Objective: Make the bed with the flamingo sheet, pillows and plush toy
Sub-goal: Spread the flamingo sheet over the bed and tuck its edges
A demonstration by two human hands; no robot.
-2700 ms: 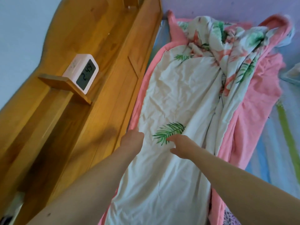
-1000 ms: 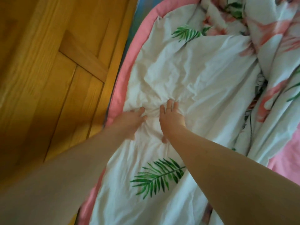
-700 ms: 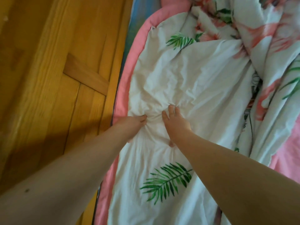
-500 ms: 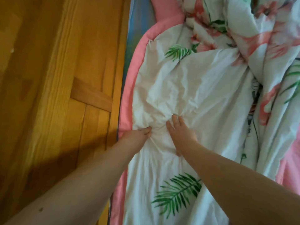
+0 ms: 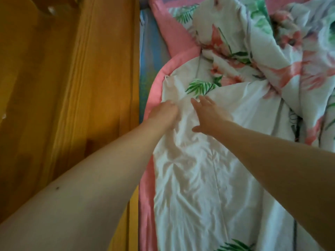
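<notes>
Flamingo sheet [image 5: 199, 178]: laid along the bed's left side over a pink blanket [image 5: 147, 205]; bunched at far right.
Left hand [image 5: 163, 114]: on the sheet's left edge; fingers blurred, grip cannot be told.
Right hand [image 5: 208, 115]: fingers straight, flat on the sheet.

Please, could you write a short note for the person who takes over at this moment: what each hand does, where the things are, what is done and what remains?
Left hand: on the sheet near its left edge; blurred, so the grip is unclear.
Right hand: open, flat on the sheet just beside it.
Sheet: lies over a pink blanket, along the wooden frame. The near part is fairly flat; the far part is bunched at the upper right.
Done: near strip spread.
Left: spread the bunched part. Pillows and plush toy are not in view.
</notes>
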